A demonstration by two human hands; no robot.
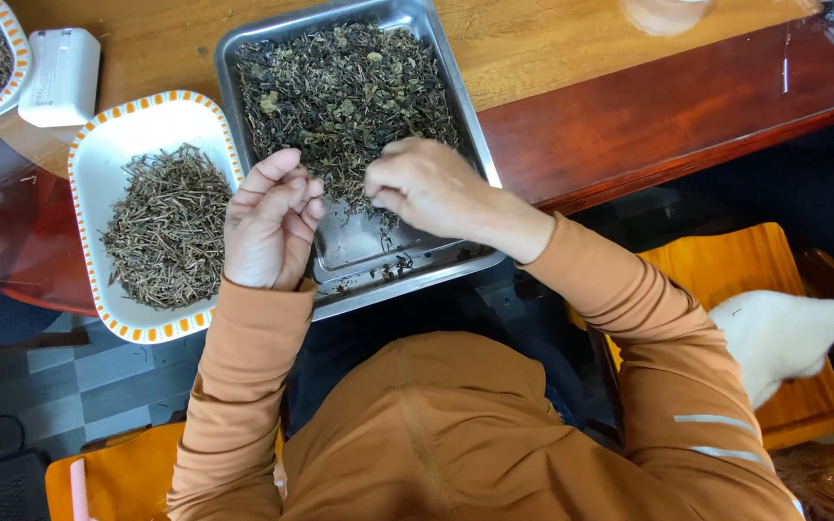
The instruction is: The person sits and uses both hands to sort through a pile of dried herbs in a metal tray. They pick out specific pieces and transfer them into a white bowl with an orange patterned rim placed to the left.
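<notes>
A person in orange sleeves sits at a wooden bench (571, 58) with a steel tray (456, 96) set before them, its long axis running away from the body. Dark dried leaves (340, 92) fill the far two-thirds of the tray; the near end shows bare metal with a few crumbs.

The right hand (422, 188) rests at the near edge of the leaf pile, fingers bent downward and drawn together into the leaves, pinching or raking at them; whether a piece is actually gripped cannot be told. The left hand (270, 224) hovers over the tray's left rim, palm turned up and fingers loosely curled inward; it seems to cup something small, but its contents are hidden.

The leaves lie just ahead of both hands, and the right hand is the nearer, already touching them. Just left of the tray, near the left hand, sits a white dish (113, 145) with an orange-checked rim holding a heap of thin stems (168, 227). A white box (60, 75) stands further off.
</notes>
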